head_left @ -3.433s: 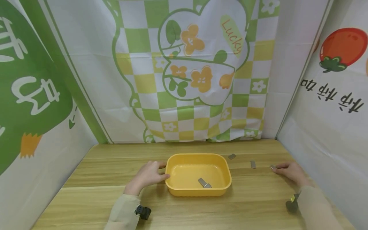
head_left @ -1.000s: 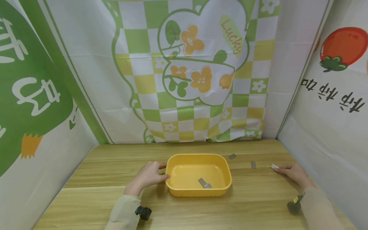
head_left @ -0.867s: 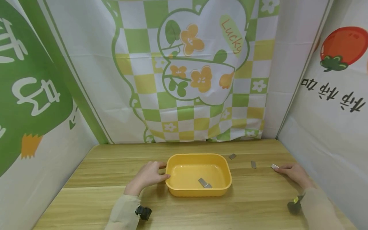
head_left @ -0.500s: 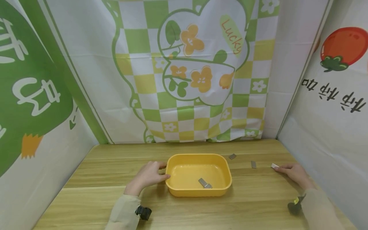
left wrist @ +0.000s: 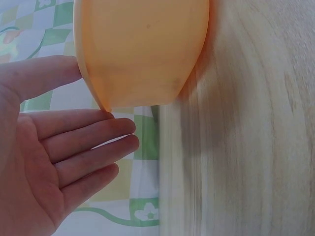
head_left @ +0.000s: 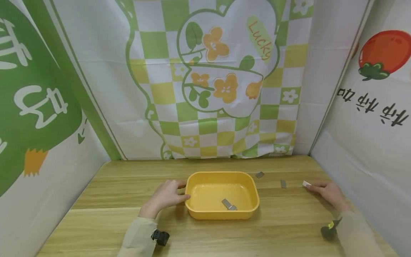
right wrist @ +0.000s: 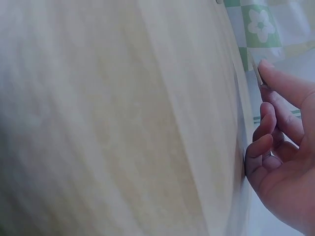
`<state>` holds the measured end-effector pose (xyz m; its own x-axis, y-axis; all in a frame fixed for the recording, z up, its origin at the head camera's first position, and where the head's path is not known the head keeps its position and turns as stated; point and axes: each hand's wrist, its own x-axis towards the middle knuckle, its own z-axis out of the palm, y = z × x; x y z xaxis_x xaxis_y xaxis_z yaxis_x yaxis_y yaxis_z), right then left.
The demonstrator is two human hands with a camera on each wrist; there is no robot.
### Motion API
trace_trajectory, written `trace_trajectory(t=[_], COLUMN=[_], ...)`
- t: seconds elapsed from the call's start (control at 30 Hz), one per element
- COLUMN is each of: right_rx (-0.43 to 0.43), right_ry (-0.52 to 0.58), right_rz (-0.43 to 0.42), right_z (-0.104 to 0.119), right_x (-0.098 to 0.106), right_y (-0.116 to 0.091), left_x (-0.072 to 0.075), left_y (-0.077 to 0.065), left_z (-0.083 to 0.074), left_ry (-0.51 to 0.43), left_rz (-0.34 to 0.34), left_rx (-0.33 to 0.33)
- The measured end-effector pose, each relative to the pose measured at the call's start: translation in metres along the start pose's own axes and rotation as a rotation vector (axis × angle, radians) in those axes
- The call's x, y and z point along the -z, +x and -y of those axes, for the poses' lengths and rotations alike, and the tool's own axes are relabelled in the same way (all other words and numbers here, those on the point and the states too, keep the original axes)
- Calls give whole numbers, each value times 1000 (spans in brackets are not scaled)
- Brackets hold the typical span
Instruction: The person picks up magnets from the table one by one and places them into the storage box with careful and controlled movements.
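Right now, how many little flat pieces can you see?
5: one piece and a second piece in the yellow tray, a third piece and a fourth piece on the table, and a fifth piece pinched by the right hand. The tray's pair may hide another.

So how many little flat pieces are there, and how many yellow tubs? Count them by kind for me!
Yellow tub: 1
Little flat pieces: 5 (2 in the tub, 2 on the table, 1 pinched in the right hand)
Total: 6
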<state>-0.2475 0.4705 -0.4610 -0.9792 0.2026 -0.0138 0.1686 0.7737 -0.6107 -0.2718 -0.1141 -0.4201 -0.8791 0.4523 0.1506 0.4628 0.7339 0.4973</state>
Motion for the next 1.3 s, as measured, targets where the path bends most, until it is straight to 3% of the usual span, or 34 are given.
trace_trajectory(t=[0.7, 1.03, 1.3], right_rx=[-5, 36, 64], right_ry=[-14, 3, 34], right_rz=[15, -6, 24], right_z=[13, 21, 32], right_x=[-1, -6, -6], right_y=[0, -1, -4], left_x=[1, 0, 1], left_y=[0, 1, 0], left_z=[-1, -1, -1], left_ry=[-6, 4, 0], left_rz=[5, 13, 14], left_rx=[-2, -7, 1])
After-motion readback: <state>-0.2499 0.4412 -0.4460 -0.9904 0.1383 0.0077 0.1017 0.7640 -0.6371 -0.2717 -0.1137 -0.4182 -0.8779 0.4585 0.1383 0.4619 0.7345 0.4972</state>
